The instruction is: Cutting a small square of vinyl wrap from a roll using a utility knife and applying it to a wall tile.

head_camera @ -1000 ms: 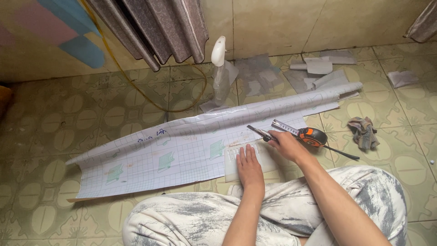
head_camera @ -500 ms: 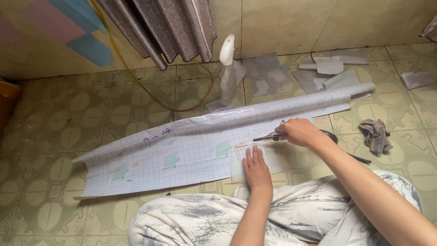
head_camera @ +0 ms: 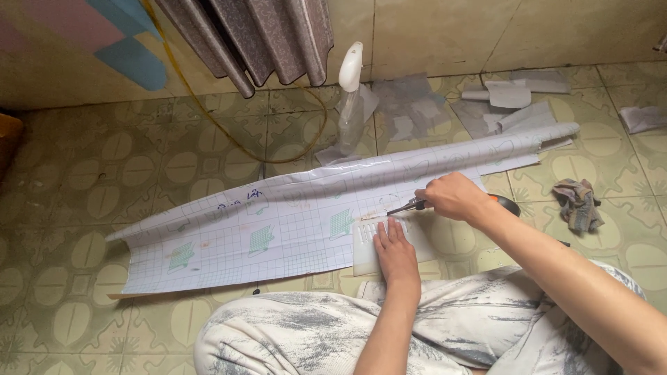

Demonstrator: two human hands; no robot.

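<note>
A knife (head_camera: pixel 408 205) is gripped in the closed right hand (head_camera: pixel 455 196), its tip on the gridded film (head_camera: pixel 278 232) spread over the floor (head_camera: pixel 104 160). A white scraper (head_camera: pixel 368 246) is pressed flat under the open left hand (head_camera: pixel 394 251) as a guide. The cut is best kept tight along the scraper's edge, with fingers held behind it.

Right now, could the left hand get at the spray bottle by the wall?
Probably not without leaning: the left hand presses a white card near the lap, and the spray bottle stands beyond the grid sheet.
</note>
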